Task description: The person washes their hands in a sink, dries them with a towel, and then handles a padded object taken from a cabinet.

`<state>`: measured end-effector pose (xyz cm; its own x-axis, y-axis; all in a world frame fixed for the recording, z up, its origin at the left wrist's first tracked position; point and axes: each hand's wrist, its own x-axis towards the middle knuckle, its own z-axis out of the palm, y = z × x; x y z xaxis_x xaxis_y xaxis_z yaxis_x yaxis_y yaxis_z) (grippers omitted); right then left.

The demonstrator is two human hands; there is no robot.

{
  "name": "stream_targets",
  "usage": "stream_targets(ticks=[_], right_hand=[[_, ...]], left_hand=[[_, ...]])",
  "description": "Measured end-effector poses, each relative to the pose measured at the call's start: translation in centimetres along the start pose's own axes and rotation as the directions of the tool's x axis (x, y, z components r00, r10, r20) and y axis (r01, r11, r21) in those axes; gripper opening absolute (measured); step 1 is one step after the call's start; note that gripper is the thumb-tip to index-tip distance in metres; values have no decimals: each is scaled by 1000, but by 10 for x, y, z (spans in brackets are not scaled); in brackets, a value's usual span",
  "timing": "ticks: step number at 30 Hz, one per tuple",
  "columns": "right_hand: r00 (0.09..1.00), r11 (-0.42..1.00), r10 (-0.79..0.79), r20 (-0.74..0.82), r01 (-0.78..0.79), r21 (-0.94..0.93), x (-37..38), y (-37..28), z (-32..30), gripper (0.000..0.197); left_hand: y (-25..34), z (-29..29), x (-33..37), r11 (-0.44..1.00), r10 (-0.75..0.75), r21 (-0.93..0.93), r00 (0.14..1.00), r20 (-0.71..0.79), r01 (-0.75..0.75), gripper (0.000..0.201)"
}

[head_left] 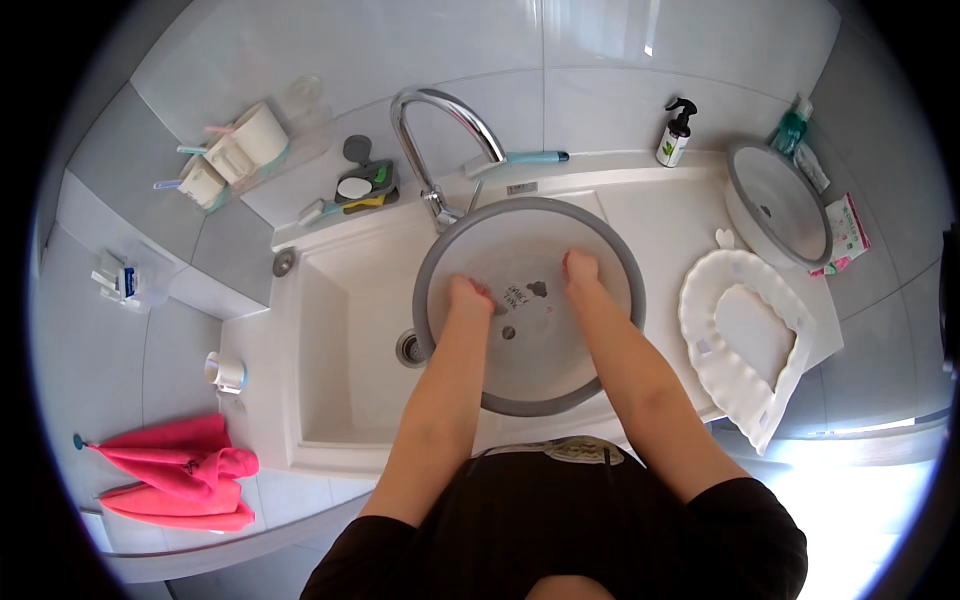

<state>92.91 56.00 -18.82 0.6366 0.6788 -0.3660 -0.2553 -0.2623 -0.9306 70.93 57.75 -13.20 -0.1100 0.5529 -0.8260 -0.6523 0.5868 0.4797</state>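
A large round basin [532,385] with a grey rim rests across the right part of the white sink and the counter beside it. Its pale bottom bears a dark printed pattern and a small dark round mark, and what looks like clear water lies over it. Both my hands reach inside. My left hand [468,292] is at the left inner side, its reddish fingertips only partly visible. My right hand [581,267] is at the far right inner side, its fingers mostly hidden. No held object shows in either hand.
Behind the basin rises a chrome faucet [447,97]. A second basin [745,205] and a white scalloped child's toilet seat [702,365] lie at right. A spray bottle [675,138] stands at the back; cups [260,135] and pink towels [190,460] are at left. The drain [408,348] shows beside the basin.
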Motion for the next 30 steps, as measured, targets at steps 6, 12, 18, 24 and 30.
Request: stream_targets(ticks=[6,12,18,24,30], right_hand=[[971,977,112,-211,-69,200,-13,5,4,21],[995,990,51,-88,-38,139,-68,-1,43,22],[632,531,381,675,-747,399,-94,-1,76,37],[630,998,57,774,-4,-70,-174,-81,89,44],[240,186,-859,452,969,-160,-201,-67,73,38]], left_hand=[[-17,-7,1,996,84,-34,993,-81,-87,25],[-5,-48,59,949,246,-210,969,35,-233,28],[-32,-13,5,932,-115,-321,978,173,166,35],[0,-32,41,931,308,-357,676,669,-72,35],[-9,11,-46,877,233,-435,609,758,207,35]])
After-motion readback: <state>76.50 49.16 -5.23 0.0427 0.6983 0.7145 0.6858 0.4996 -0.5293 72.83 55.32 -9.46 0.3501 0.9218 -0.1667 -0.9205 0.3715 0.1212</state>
